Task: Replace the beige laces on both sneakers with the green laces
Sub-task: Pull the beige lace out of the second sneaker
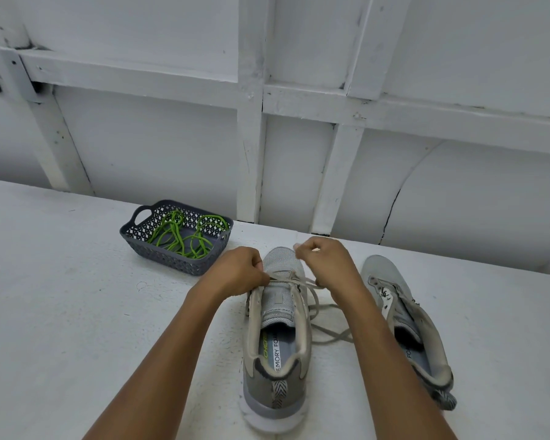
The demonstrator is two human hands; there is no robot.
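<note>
Person's arms as seen from the head camera. Left hand (238,271) and right hand (326,262): both bare, with uncovered skin across the knuckles, backs and fingers. Left forearm (172,350) and right forearm (394,360): bare along the whole visible length, slender, widening gradually from wrist toward the lower frame edge. Fingernails too small to make out; upper arms lie outside the frame

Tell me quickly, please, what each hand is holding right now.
Left hand: closed, pinching the thin beige lace on the grey mesh sneaker.
Right hand: closed, pinching the same lace.
</note>
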